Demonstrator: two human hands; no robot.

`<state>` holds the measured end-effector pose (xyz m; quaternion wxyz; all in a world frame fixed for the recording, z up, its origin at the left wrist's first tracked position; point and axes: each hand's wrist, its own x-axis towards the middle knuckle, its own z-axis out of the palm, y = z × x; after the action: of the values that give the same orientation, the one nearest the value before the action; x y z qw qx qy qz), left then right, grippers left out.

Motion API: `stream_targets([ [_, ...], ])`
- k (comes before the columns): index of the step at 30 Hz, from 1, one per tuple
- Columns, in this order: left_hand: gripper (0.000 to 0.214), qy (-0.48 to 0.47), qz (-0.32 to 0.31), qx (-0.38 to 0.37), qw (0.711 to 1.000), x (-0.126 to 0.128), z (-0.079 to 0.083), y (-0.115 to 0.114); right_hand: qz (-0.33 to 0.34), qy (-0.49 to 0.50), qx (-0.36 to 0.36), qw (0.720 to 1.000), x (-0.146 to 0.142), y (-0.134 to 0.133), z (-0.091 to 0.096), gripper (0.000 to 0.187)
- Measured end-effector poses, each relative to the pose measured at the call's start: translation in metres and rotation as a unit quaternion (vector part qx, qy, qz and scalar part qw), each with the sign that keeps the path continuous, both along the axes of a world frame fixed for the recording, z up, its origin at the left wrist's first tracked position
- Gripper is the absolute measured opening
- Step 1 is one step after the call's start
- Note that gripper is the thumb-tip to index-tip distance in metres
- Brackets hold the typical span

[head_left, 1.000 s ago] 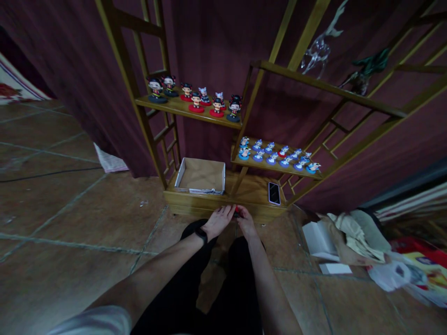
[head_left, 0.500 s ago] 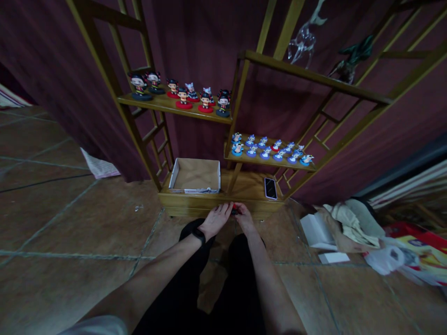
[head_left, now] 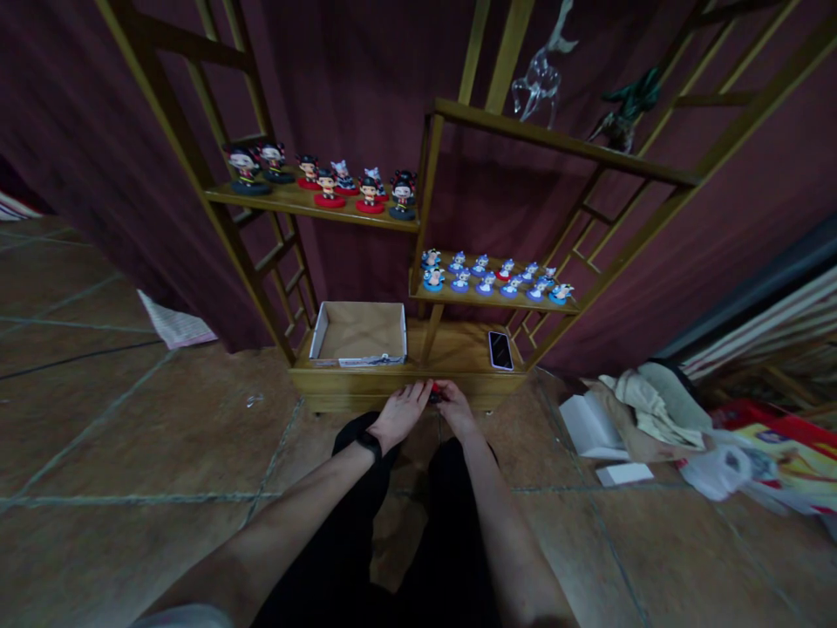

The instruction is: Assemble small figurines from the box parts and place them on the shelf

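Observation:
My left hand [head_left: 401, 413] and my right hand [head_left: 456, 410] meet in front of the cabinet's lower edge. Between their fingers is a small red-and-black object [head_left: 434, 393], mostly covered, so its exact kind is unclear. Both hands are closed around it. Just beyond them, an open shallow cardboard box [head_left: 359, 330] stands on the wooden base. On the upper left shelf [head_left: 281, 202] stand several black- and red-based figurines [head_left: 329, 188]. Blue and purple figurines [head_left: 486, 283], one on a red base, form two rows on the lower right shelf.
A phone [head_left: 500, 351] lies on the base [head_left: 458, 346] at right. Above are a clear glass animal [head_left: 540, 83] and a dark green figure [head_left: 624, 109]. White boxes [head_left: 592, 426], cloth and a plastic bag [head_left: 716, 471] sit on the floor at right.
The view has shifted slightly, so the shelves appear a little further left. My hands stay together on the red-and-black object, with little other movement.

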<state>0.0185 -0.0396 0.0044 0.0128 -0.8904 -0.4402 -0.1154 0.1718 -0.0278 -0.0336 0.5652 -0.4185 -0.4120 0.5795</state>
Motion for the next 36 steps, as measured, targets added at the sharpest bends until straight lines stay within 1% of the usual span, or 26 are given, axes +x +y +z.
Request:
stream_targets([
  [2,0.052,-0.037,0.013,-0.04,0.998,0.0,0.0,0.002,-0.001,-0.002,-0.003,1.0,-0.001,-0.001,0.001,0.036],
  [4,0.046,-0.104,0.032,-0.09,0.99,0.0,-0.003,0.006,0.002,0.002,-0.022,1.0,-0.002,-0.002,0.002,0.036],
  [6,0.039,-0.206,0.047,-0.146,0.967,0.001,-0.008,0.014,0.005,0.016,-0.053,0.998,-0.003,-0.002,0.003,0.035],
  [8,0.032,-0.319,0.056,-0.207,0.923,0.003,-0.015,0.022,0.011,0.037,-0.08,0.996,-0.003,-0.003,0.004,0.036],
  [10,0.026,-0.401,0.064,-0.281,0.87,0.005,-0.023,0.03,0.016,0.053,-0.1,0.993,-0.003,-0.002,0.004,0.038],
  [12,0.022,-0.451,0.071,-0.355,0.816,0.005,-0.029,0.035,0.02,0.05,-0.117,0.992,-0.003,-0.001,0.003,0.039],
  [14,0.021,-0.484,0.08,-0.413,0.768,0.003,-0.034,0.038,0.023,0.038,-0.129,0.991,-0.004,0.001,0.001,0.041],
  [15,0.021,-0.495,0.084,-0.431,0.749,0.003,-0.035,0.039,0.024,0.031,-0.132,0.99,-0.004,0.002,0.0,0.042],
  [17,0.022,-0.512,0.088,-0.45,0.726,0.002,-0.037,0.04,0.025,0.021,-0.134,0.99,-0.005,0.003,-0.003,0.042],
  [22,0.021,-0.538,0.096,-0.454,0.703,0.002,-0.038,0.041,0.027,0.006,-0.134,0.991,-0.006,0.006,-0.007,0.041],
  [27,0.024,-0.542,0.106,-0.454,0.699,0.004,-0.034,0.039,0.017,-0.003,-0.138,0.99,-0.007,0.006,-0.006,0.04],
  [29,0.023,-0.538,0.109,-0.449,0.705,0.004,-0.033,0.038,0.01,-0.012,-0.141,0.99,-0.007,0.005,-0.004,0.04],
  [32,0.02,-0.526,0.109,-0.436,0.722,0.005,-0.033,0.038,-0.005,-0.021,-0.147,0.989,-0.009,0.004,-0.001,0.038],
  [34,0.019,-0.515,0.103,-0.422,0.739,0.006,-0.035,0.039,-0.006,-0.017,-0.149,0.989,-0.01,0.004,0.001,0.036],
  [36,0.018,-0.499,0.1,-0.401,0.762,0.006,-0.037,0.04,-0.006,-0.012,-0.149,0.989,-0.011,0.003,0.002,0.034],
])
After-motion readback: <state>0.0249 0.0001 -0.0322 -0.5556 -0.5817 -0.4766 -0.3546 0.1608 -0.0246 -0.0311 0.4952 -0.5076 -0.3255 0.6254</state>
